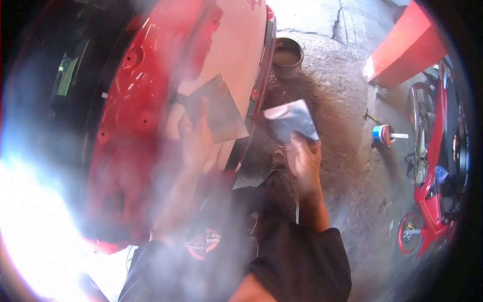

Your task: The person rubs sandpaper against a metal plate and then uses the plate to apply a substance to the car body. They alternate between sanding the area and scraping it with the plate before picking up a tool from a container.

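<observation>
My left hand (195, 138) grips a flat, square grey plate (221, 113) in front of the red car's (143, 85) pale, filler-coloured panel (236, 55). Its thumb and a finger show against the plate; haze blurs the rest. To its right, my right hand (303, 158) pinches a thin, shiny silvery sheet (292, 123) by the lower edge, thumb on the near face. Some pale material or glare lies along the sheet's top edge. The plate and the sheet are held apart.
A dark bucket (287, 58) stands beside the car. Right of me are a blue can (383, 134) with a white-handled tool, a hammer-like yellow-handled tool (372, 117), a red block-like object (407, 48) and a red motorcycle (431, 206). Bright glare fills the lower left.
</observation>
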`<state>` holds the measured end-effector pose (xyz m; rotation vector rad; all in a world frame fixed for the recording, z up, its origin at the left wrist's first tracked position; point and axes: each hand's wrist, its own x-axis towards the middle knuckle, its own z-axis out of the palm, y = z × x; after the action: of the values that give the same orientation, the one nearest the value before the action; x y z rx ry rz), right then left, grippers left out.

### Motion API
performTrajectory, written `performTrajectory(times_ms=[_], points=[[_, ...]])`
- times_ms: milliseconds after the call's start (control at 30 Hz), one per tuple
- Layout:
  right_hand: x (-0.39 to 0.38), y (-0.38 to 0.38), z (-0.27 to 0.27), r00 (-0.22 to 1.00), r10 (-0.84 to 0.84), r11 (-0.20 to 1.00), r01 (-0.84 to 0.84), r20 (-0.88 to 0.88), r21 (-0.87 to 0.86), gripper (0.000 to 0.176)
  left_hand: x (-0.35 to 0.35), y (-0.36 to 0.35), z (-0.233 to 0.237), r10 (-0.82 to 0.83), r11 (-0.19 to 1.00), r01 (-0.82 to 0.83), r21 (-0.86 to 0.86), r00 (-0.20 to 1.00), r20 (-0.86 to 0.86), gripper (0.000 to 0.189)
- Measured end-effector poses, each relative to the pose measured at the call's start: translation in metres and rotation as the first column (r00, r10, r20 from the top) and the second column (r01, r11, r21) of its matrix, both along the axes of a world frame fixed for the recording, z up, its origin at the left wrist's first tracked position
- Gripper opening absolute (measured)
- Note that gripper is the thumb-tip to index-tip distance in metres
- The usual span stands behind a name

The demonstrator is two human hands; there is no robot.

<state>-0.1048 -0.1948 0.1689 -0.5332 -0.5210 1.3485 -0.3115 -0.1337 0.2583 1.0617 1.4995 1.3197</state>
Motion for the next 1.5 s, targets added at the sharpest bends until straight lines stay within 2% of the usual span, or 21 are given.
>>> performTrajectory(times_ms=[100,133,167,200,300,400,500,600,667,700,733,833,900,933,1100,1200,1267,1333,1367,1400,1500], points=[[0.009,0.011,0.001,0.974,-0.058,0.998,0.06,-0.218,0.004,0.035,0.015,0.011,-0.013,0.092,0.967,0.004,-0.257,0.928,0.36,0.046],[0.013,0.013,0.002,0.97,-0.066,0.998,0.068,-0.236,-0.001,0.037,0.007,0.014,-0.03,-0.103,0.93,0.315,-0.188,0.716,0.69,0.044],[0.018,0.014,0.015,0.952,-0.05,0.999,0.05,-0.302,-0.005,0.033,-0.006,0.017,-0.048,-0.23,0.827,0.562,-0.011,0.356,0.906,0.042],[0.021,0.015,0.022,0.95,-0.051,0.999,0.053,-0.308,-0.001,0.034,-0.015,0.017,-0.067,-0.258,0.678,0.695,0.239,-0.079,0.963,0.041],[0.028,0.016,0.036,0.944,-0.06,0.998,0.064,-0.323,0.001,0.035,0.002,0.003,-0.051,0.022,0.675,0.735,0.074,-0.12,0.993,0.037],[0.032,0.016,0.047,0.94,-0.054,0.998,0.058,-0.337,0.003,0.036,0.013,0.004,-0.049,0.076,0.578,0.804,0.141,-0.225,0.971,0.036],[0.035,0.014,0.055,0.95,-0.033,0.998,0.048,-0.311,0.04,0.034,0.017,0.005,-0.051,0.111,0.571,0.813,0.112,-0.211,0.971,0.034],[0.038,0.014,0.058,0.978,-0.081,0.989,0.102,-0.193,0.103,0.033,0.016,0.007,-0.052,-0.134,0.688,0.725,0.021,0.099,0.986,0.037],[0.04,0.012,0.061,0.987,-0.134,0.977,0.147,-0.092,0.154,0.035,0.035,0.005,-0.028,-0.216,0.882,0.467,-0.07,0.53,0.82,0.041],[0.043,0.01,0.046,0.974,-0.194,0.966,0.169,0.12,0.197,0.038,0.041,0.004,-0.019,-0.188,0.951,0.305,-0.057,0.714,0.675,0.044],[0.041,0.008,0.042,0.912,-0.254,0.953,0.181,0.321,0.242,0.041,0.041,0.005,-0.019,-0.193,0.967,0.256,-0.022,0.78,0.595,0.044],[0.022,0.0,0.053,0.877,-0.27,0.951,0.178,0.397,0.253,0.055,0.045,0.003,-0.017,-0.155,0.988,0.147,0.052,0.898,0.412,0.044],[0.008,-0.001,0.082,0.596,-0.429,0.873,0.078,0.679,0.482,0.059,0.056,-0.006,-0.012,-0.131,0.991,0.123,0.045,0.909,0.395,0.043],[0.005,0.002,0.095,0.461,-0.512,0.8,-0.051,0.724,0.598,0.061,0.061,-0.007,-0.014,-0.134,0.99,0.104,0.094,0.902,0.411,0.042],[0.012,-0.011,0.08,0.221,-0.361,0.907,-0.142,0.906,0.396,0.071,0.063,-0.007,-0.021,-0.152,0.984,0.083,0.156,0.845,0.512,0.038],[0.035,-0.017,0.053,0.031,-0.296,0.934,-0.201,0.955,0.296,0.072,0.042,-0.003,-0.016,-0.247,0.967,0.207,0.149,0.619,0.745,0.036],[0.044,-0.024,0.038,-0.163,-0.248,0.943,-0.266,0.955,0.2,0.072,0.018,0.004,-0.029,-0.303,0.87,0.462,0.173,0.223,0.926,0.031],[0.04,-0.021,0.042,0.058,-0.266,0.953,-0.135,0.962,0.271,0.066,0.003,0.005,-0.046,-0.196,0.707,0.648,0.283,-0.205,0.959,0.029],[0.034,-0.016,0.063,0.152,-0.288,0.951,-0.07,0.946,0.301,0.065,0.011,-0.002,-0.024,0.015,0.696,0.712,0.087,-0.136,0.991,0.032],[0.027,-0.01,0.078,0.241,-0.316,0.946,0.004,0.918,0.325,0.063,0.018,-0.008,-0.018,0.061,0.658,0.75,0.066,-0.14,0.988,0.034],[0.006,-0.002,0.093,0.222,-0.407,0.913,0.078,0.886,0.4,0.061,0.029,-0.017,-0.013,0.165,0.557,0.83,0.032,-0.148,0.975,0.039]])
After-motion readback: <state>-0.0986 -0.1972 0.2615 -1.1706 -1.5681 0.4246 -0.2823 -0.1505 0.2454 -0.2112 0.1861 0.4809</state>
